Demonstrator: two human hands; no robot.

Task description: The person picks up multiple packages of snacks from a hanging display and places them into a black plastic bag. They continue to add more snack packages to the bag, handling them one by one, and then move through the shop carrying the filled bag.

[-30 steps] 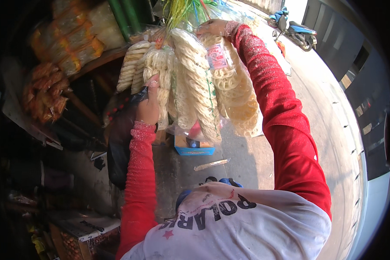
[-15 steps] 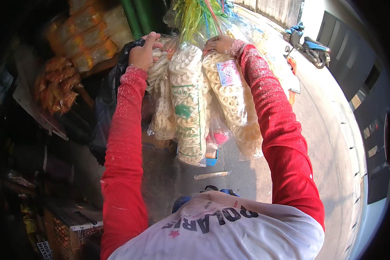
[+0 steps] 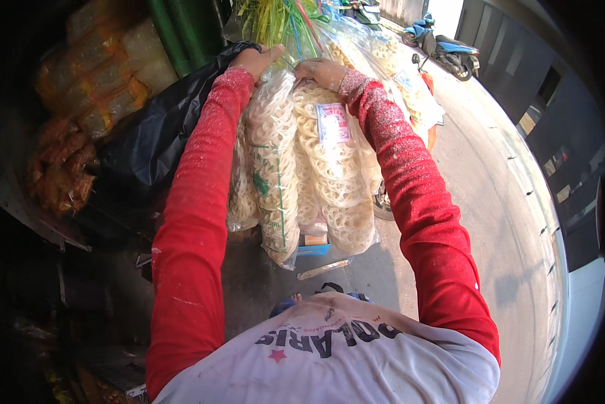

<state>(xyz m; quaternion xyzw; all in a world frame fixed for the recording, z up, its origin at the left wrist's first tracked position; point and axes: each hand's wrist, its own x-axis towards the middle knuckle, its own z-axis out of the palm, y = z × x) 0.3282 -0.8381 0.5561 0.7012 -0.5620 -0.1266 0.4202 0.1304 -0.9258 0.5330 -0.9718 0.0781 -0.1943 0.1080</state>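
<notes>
Long clear bags of pale ring-shaped crackers hang in a bunch before me. My left hand [image 3: 257,62] is at the top of the bag with green print [image 3: 273,175], its fingers closing on the gathered plastic and partly hidden. Curled over the neck of the neighbouring bag with a pink-and-white label [image 3: 335,182] is my right hand [image 3: 321,73], its fingertips bent down onto the plastic. Yellow and green plastic ties [image 3: 282,30] spread above both hands. Another cracker bag [image 3: 242,195] hangs partly hidden at the left of the bunch.
A black plastic sheet [image 3: 158,141] hangs beside my left arm. Packs of orange-brown snacks [image 3: 60,165] and clear wrapped packs [image 3: 100,87] are at the left. More cracker bags [image 3: 405,77] hang at the right. A blue scooter [image 3: 454,54] stands along the road.
My left hand has moved right and up, coming nearer my right hand at the bag tops. The view has shifted, and the black sheet shows spread wider beside my left arm.
</notes>
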